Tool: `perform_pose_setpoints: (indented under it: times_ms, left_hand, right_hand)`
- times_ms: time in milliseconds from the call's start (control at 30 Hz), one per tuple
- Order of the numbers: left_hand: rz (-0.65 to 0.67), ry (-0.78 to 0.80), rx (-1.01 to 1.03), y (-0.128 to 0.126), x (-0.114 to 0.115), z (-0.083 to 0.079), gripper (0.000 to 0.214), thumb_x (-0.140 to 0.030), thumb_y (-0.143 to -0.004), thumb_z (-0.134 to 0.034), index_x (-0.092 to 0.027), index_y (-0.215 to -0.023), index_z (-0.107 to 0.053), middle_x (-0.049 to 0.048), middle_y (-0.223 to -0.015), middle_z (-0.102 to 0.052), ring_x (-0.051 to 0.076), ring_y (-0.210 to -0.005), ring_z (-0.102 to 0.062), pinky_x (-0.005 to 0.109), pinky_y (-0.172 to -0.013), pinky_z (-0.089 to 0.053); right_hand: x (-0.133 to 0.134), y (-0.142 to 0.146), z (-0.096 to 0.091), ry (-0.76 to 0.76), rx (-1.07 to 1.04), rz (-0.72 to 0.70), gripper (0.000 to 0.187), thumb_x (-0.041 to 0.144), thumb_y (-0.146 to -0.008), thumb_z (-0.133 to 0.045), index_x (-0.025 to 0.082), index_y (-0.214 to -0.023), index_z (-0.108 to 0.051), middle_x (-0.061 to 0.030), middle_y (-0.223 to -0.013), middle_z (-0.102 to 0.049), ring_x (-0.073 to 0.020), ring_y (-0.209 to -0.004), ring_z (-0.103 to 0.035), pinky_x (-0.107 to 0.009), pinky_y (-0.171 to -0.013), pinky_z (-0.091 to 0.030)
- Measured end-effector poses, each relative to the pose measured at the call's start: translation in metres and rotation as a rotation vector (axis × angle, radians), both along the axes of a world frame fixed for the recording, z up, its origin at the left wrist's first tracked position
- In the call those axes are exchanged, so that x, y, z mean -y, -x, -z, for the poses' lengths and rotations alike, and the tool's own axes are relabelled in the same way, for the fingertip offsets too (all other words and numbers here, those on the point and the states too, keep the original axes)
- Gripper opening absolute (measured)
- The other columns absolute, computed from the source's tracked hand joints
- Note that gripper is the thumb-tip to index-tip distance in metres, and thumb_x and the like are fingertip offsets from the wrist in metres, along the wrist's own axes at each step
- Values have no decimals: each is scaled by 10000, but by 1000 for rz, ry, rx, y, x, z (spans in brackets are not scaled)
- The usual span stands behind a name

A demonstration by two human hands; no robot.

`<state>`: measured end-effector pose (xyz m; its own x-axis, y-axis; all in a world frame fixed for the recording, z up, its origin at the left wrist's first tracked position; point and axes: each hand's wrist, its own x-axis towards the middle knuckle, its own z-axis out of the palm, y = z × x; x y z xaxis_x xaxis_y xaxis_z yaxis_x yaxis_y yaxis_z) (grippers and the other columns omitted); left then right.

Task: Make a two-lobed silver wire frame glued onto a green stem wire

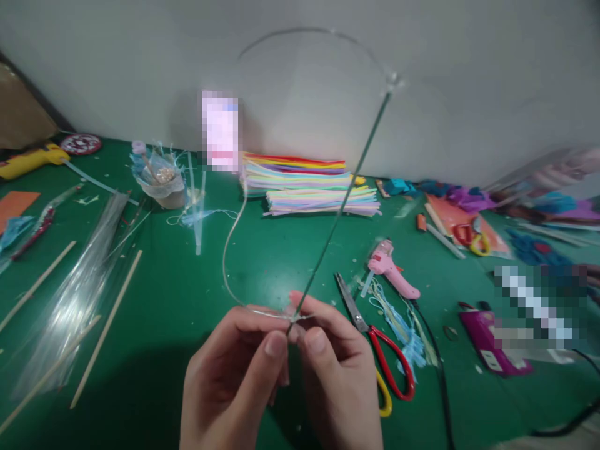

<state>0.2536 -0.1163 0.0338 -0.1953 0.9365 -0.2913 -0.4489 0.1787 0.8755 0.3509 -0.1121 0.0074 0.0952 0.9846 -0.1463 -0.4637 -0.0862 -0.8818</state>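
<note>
In the middle of the view, a thin dark green stem (345, 195) slants up and to the right from between my fingertips. A clear, shiny lump (394, 81) sits at its top, where a thin grey strand (307, 29) arcs off to the left. My left hand (234, 375) is closed, thumb and forefinger pinching the stem's lower end and a pale, thin wire (225, 256) that curves upward on the left. My right hand (335, 369) is closed too, fingertips pressed at the same joint; exactly what they pinch is partly hidden.
Right of my hands lie red-and-yellow-handled scissors (360, 319) and a pink glue gun (391, 269). Colourful pipe cleaners (323, 187) are stacked by the wall. Wooden sticks (107, 328) and clear strands (79, 300) lie left, near a cup (162, 187). A person's hand (572, 169) is blurred at right.
</note>
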Motion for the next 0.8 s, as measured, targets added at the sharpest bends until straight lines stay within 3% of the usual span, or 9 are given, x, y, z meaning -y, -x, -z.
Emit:
perform_pose_setpoints:
  times_ms: [100, 200, 333, 533, 667, 733, 800]
  left_hand:
    - [36, -16, -28, 6, -4, 8, 133, -308, -792, -778, -209, -865, -726, 5, -738, -671, 54, -538, -538, 123, -475, -431]
    - [92, -16, -53, 11, -10, 13, 156, -313, -822, -756, -190, -902, -703, -22, -621, -631, 44, -515, -514, 115, -513, -444]
    - [67, -7, -48, 13, -13, 12, 185, -307, -807, -767, -176, -912, -689, -27, -639, -625, 43, -531, -510, 105, -494, -431]
    - [36, -3, -8, 13, -8, 8, 205, -294, -772, -794, -168, -900, -695, 11, -747, -678, 44, -529, -526, 114, -464, -444]
    - [40, -53, 31, 16, -7, 8, 162, -290, -791, -777, -183, -890, -708, 6, -753, -675, 38, -519, -527, 108, -452, -443]
    - [42, -61, 37, 17, -8, 7, 145, -282, -795, -775, -189, -886, -712, 3, -751, -674, 36, -519, -531, 103, -449, -442]
    - [42, -65, 37, 17, -9, 7, 139, -279, -795, -778, -195, -885, -715, 0, -746, -680, 32, -517, -535, 98, -459, -447]
  right_hand:
    - [-6, -1, 4, 66, -35, 26, 280, 316, -777, -809, 279, -1046, -745, -28, -938, -767, -149, -827, -718, -263, -773, -580]
    - [-10, -3, 8, 130, 15, 130, 170, 291, -737, -844, 223, -845, -733, -1, -857, -752, -100, -752, -684, -191, -712, -546]
    - [-10, -10, 10, 100, 106, 182, 205, 357, -749, -830, 191, -737, -711, 4, -715, -724, -102, -663, -642, -211, -667, -525]
    - [-7, -25, 6, -32, 266, 177, 196, 388, -895, -677, 209, -823, -713, -20, -825, -721, -143, -765, -637, -270, -716, -513]
    - [-5, -35, 6, -145, 355, 201, 385, 423, -1014, -451, 225, -776, -679, -17, -810, -678, -157, -839, -632, -301, -785, -494]
    - [-5, -39, 4, -215, 425, 204, 386, 471, -1018, -408, 252, -912, -708, -35, -996, -698, -177, -978, -629, -321, -859, -482]
    - [-6, -43, 1, -278, 519, 186, 351, 520, -946, -546, 310, -1206, -653, -44, -1312, -616, -223, -1192, -564, -360, -956, -458]
